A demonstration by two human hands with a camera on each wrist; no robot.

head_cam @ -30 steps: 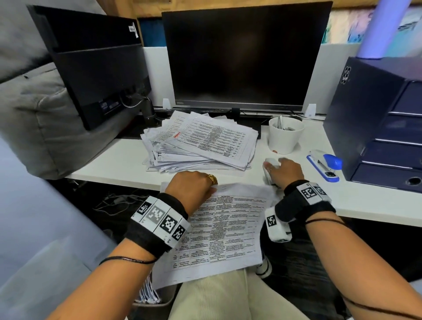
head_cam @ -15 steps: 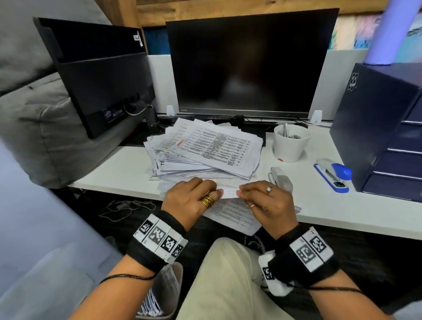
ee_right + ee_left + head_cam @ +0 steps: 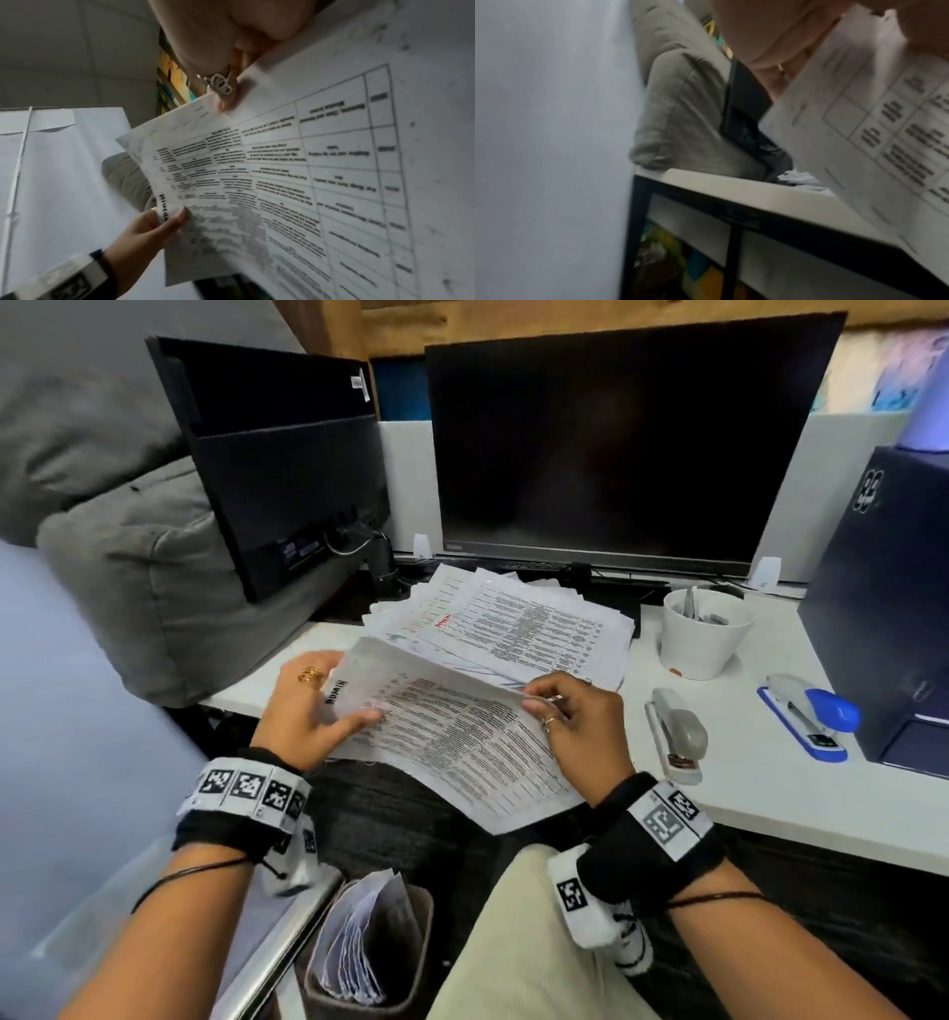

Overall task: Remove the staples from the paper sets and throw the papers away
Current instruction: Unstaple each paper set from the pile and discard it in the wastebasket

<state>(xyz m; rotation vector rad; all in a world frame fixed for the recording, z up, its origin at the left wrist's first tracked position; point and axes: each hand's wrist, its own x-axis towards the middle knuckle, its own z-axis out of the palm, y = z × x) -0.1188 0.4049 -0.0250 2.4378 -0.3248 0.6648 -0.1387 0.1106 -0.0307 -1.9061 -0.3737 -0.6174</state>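
While you held the paper set (image 3: 452,737) lifted off the desk (image 3: 770,788) at the centre of the head view, your left hand (image 3: 308,706) pinched its left edge, thumb on the printed face, and your right hand (image 3: 575,726) pinched the top sheet's far corner, peeling it up. Whether a staple was left in it, the pictures did not show. You had binned some sheets already: the waste bin (image 3: 411,968) at the bottom centre held papers standing on edge. Plenty remained, I judge, since the paper stack (image 3: 539,634) lay thick just above your hands. The grey staple remover (image 3: 675,731) lay idle to the right, near the blue stapler (image 3: 811,716) and the white cup (image 3: 703,639).
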